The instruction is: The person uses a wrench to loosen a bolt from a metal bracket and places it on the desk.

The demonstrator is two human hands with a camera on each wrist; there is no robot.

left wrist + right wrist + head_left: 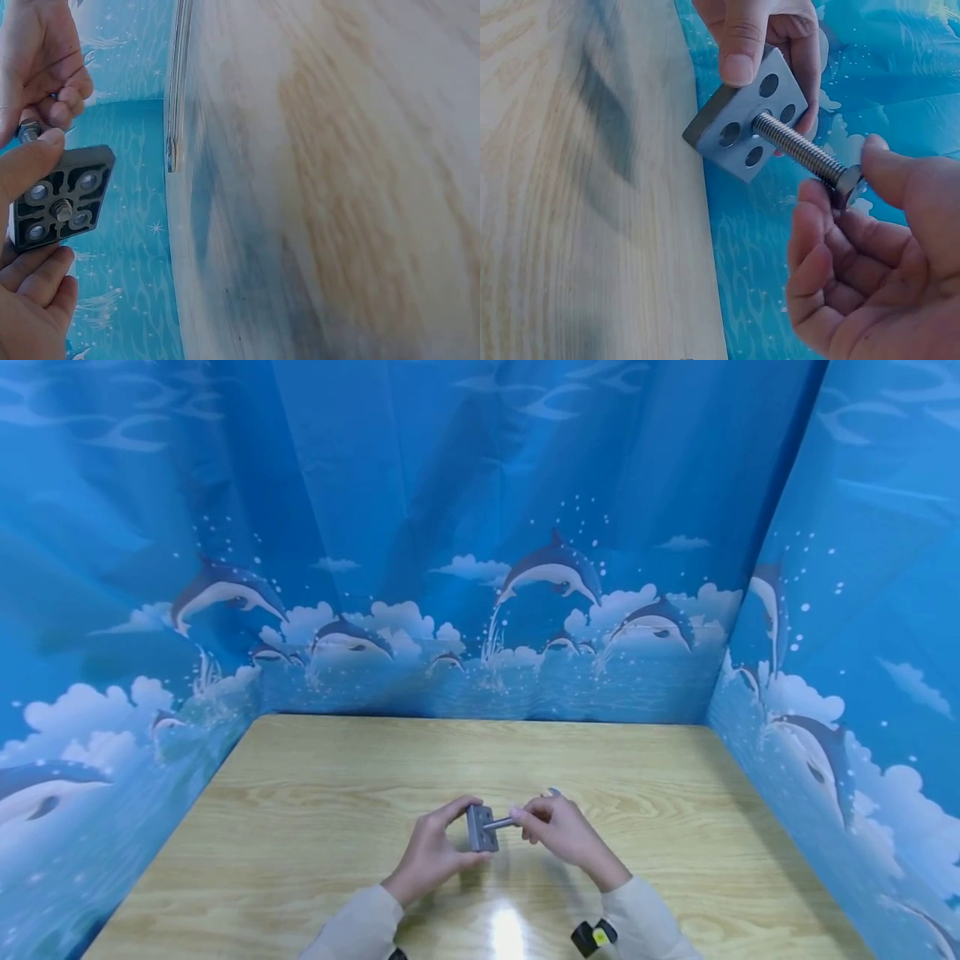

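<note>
In the head view, my left hand grips a square grey plate by its opposite edges, thumb on one side and fingers on the other. Round holes sit toward the plate's corners. A threaded hex bolt stands in the centre hole, much of its shank still outside on the head side. My right hand has the bolt's head between thumb and fingers. From the left wrist, the ribbed dark back of the plate shows, with the bolt's threaded tip poking out at its middle.
Both hands work above the near part of a light wood-grain table. Blue curtains printed with dolphins and clouds enclose its back and sides. A black wrist device with a yellow mark is on the right wrist.
</note>
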